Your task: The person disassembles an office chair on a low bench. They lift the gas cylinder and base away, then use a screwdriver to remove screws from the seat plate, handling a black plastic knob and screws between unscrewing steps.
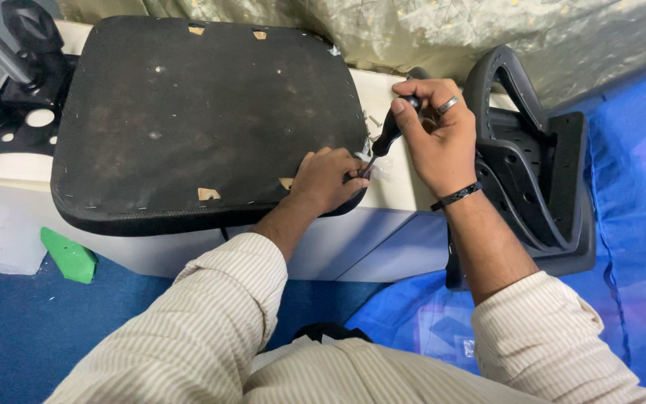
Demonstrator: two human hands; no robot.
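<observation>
A black chair seat cushion (203, 120) lies upside down on a white table (390, 191), its fabric held by staples along the edge. My left hand (328, 179) presses on the cushion's near right corner, fingers curled over the edge. My right hand (435, 135), with a ring and a black wristband, grips the black handle of a screwdriver (384, 138). The tool slants down and its tip meets the cushion edge just by my left fingers.
A black plastic chair back frame (540, 172) leans against the table's right end. A black metal chair mechanism (28, 82) sits at the far left. A green scrap (69, 256) lies on the blue floor. Blue sheeting (637, 209) covers the right side.
</observation>
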